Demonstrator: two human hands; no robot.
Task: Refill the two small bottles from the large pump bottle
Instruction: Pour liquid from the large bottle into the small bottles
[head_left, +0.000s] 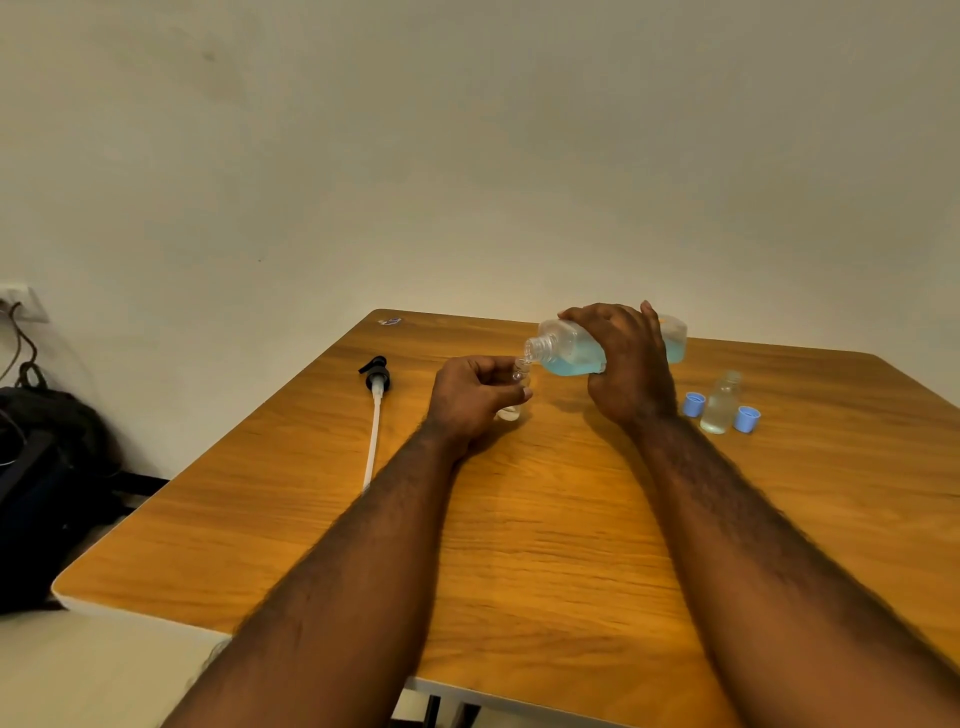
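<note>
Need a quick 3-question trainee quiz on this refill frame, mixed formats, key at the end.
1. True or false: the pump is screwed onto the large bottle.
2. The left hand holds a small bottle. The large bottle above it is: A) upright B) tilted by the right hand C) capped
3. Fill in: ___ blue caps lie beside the standing small bottle.
Key: 1 false, it lies on the table; 2 B; 3 two.

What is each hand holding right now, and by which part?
The right hand grips the large bottle around its middle, tipped sideways. The left hand holds a small bottle around its body, neck exposed.
</note>
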